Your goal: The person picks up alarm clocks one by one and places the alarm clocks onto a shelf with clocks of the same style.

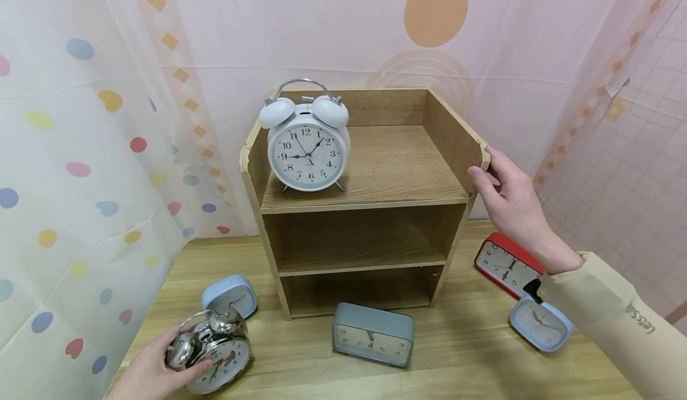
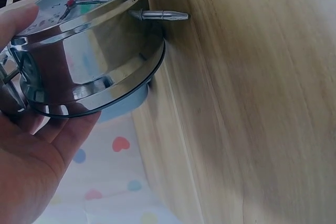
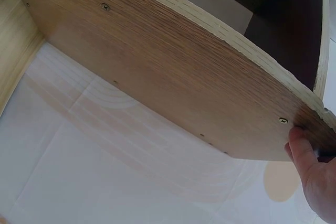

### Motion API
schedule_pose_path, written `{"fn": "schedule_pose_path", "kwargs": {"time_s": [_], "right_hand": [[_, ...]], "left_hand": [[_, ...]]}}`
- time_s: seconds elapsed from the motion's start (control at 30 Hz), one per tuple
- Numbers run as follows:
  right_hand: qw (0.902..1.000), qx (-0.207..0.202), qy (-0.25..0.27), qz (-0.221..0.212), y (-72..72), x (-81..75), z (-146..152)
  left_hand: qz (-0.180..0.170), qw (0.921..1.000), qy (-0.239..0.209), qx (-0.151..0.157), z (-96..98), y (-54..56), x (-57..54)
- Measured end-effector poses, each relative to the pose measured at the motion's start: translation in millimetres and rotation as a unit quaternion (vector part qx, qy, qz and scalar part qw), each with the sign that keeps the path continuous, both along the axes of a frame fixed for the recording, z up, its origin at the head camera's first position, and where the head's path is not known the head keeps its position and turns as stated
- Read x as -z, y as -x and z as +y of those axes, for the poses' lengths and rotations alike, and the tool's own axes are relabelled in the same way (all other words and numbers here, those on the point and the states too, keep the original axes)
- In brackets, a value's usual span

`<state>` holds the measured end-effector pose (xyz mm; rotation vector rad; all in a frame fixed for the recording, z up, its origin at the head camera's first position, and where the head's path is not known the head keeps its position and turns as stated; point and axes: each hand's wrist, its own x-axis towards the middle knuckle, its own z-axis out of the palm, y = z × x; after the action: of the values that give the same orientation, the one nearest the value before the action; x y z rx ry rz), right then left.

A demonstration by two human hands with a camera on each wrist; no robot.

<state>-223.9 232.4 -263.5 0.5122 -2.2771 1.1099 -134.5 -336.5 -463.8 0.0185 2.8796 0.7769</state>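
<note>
My left hand (image 1: 152,367) grips a silver twin-bell alarm clock (image 1: 228,361) low at the left front, its thumb across the rim by the dial. In the left wrist view, the silver clock's shiny side and one metal foot show, the fingers curled under its back. My right hand (image 1: 512,203) holds the upper front corner of a small wooden shelf (image 1: 392,161), thumb on the front edge and fingers on the outer side panel (image 3: 184,82). A white twin-bell alarm clock (image 1: 308,155) stands upright on the left of the shelf's top board.
A grey-blue rectangular clock (image 1: 373,334) stands before the shelf. Behind the silver clock is a light-blue clock (image 1: 231,295). At the right, a red clock (image 1: 507,266) and another light-blue clock (image 1: 541,324) lie near the right sleeve. A patterned curtain (image 1: 214,42) hangs behind the wooden table (image 1: 292,364).
</note>
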Motion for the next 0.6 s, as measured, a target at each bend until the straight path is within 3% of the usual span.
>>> {"fn": "schedule_pose_path", "kwargs": {"time_s": [0.6], "right_hand": [[1.0, 0.006, 0.003, 0.003, 1.2, -0.3, -2]], "left_hand": [[0.085, 0.9964, -0.001, -0.003, 10.6, -6.9, -6.8]]}}
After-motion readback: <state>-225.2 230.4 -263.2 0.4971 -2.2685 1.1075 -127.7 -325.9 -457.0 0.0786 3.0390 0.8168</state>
